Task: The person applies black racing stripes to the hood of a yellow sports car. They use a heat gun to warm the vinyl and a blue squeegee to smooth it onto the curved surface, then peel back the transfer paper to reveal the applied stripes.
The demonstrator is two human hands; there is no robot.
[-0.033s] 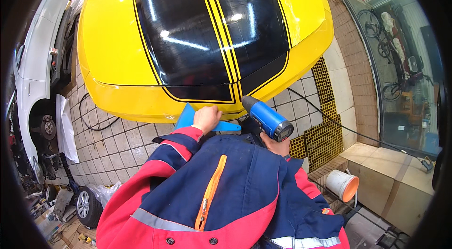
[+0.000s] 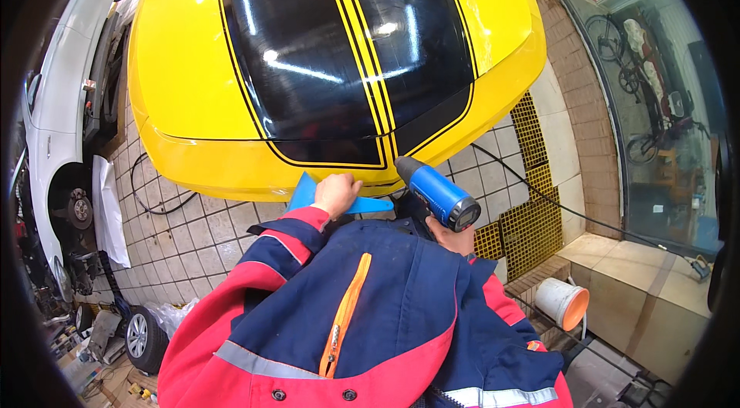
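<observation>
In the head view, with twelve o'clock at the top, the left hand (image 2: 338, 194) sits just below the centre, toward seven. Its fingers are curled and clamped on a flat, angular blue plastic blade (image 2: 375, 206) — one part shows on the hand's nine o'clock side, a narrow tongue at its four o'clock side, and the knuckles cover the middle. The blade's upper tip overlaps the rear edge of a glossy yellow car body (image 2: 193, 84) with black panels and thin stripes, which fills the view from ten to one o'clock; I cannot tell whether they touch.

The right hand (image 2: 452, 237), at four to five o'clock from the left one, is closed on a blue-and-black cylindrical heat gun (image 2: 438, 193); the gun's body hides most of those fingers. Its dark nozzle points toward eleven, near the car's edge and apart from the left hand.

A red-and-navy jacket (image 2: 385, 308) blocks the view at six. Grey square floor tiles (image 2: 189, 234) run below the car; yellow grating (image 2: 532, 230) lies around three, crossed by a black cable (image 2: 566, 210). A white bucket with an orange inside (image 2: 556, 300) leans at four, and a loose car wheel with a silver rim (image 2: 144, 337) rests at eight. A white car (image 2: 63, 99) stands at nine to ten — one wheel hub bare.
</observation>
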